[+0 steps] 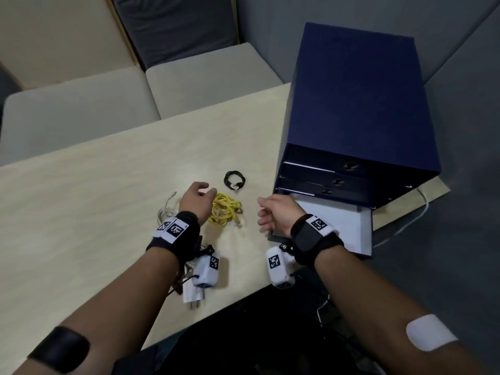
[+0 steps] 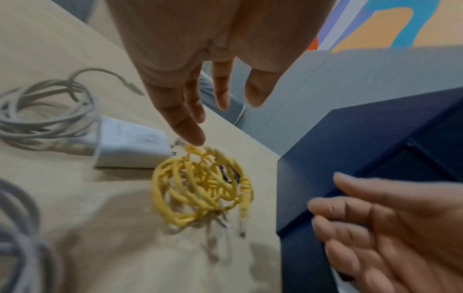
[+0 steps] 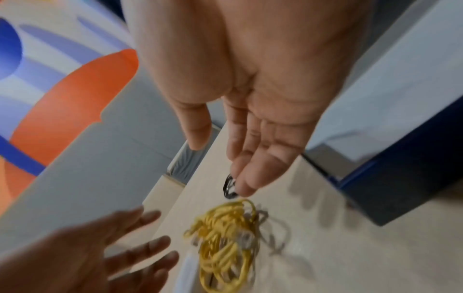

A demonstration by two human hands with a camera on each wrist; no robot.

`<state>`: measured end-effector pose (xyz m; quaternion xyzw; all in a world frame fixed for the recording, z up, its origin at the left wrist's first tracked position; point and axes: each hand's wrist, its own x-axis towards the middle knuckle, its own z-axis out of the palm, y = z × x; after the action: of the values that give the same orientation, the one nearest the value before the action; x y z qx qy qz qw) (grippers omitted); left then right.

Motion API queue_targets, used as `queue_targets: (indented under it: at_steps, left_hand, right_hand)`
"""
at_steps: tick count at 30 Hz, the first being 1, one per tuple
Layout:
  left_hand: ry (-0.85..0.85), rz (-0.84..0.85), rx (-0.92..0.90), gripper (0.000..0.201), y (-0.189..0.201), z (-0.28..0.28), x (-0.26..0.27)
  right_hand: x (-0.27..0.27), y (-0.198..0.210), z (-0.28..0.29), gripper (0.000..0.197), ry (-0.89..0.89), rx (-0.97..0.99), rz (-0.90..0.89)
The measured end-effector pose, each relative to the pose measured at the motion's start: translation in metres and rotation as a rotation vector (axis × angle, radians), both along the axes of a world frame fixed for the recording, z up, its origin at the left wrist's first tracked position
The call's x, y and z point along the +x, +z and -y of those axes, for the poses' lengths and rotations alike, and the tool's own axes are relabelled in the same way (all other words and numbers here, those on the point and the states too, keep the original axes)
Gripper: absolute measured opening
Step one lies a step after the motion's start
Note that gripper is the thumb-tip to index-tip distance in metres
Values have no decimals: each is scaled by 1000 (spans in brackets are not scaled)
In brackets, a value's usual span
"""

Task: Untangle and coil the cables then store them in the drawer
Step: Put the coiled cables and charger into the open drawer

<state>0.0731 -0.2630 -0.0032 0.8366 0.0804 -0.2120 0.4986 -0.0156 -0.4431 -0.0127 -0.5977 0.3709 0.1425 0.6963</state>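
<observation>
Hands flank yellow cable (image 1: 226, 209), left hand (image 1: 196, 197) and right hand (image 1: 273, 212) both slack-fingered, empty; advise gripping whole coil so loops hold, then lowering into open drawer (image 1: 362, 234).

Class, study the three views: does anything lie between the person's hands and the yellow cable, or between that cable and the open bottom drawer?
Nothing visible does. The left hand and right hand flank the yellow cable over bare table. The open drawer lies just beyond the right hand; only that hand is between.

Black wristbands (image 1: 315, 240) with white coded tags, forearm patches (image 1: 428, 335).
</observation>
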Motion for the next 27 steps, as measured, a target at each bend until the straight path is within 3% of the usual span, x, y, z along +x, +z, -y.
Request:
queue_targets:
  at_steps: [6, 8, 12, 18, 24, 27]
  left_hand:
    - [-331, -64, 222, 48, -17, -12, -2]
    - [-366, -89, 264, 49, -21, -12, 0]
    - [-354, -85, 263, 40, -25, -14, 5]
    - [-260, -149, 141, 8, -43, -15, 10]
    - [-143, -195, -62, 11, -32, -7, 12]
    - [-114, -212, -145, 45, -13, 1, 8]
  right_hand:
    - [31, -13, -44, 39, 92, -196, -134]
    - [37, -20, -50, 49, 84, -237, -195]
    - [44, -33, -57, 59, 19, -154, -250]
    - [46, -39, -74, 46, -21, -119, -206]
    - [36, -21, -71, 42, 6, -292, -62]
    - [28, -3, -67, 35, -28, -289, 47]
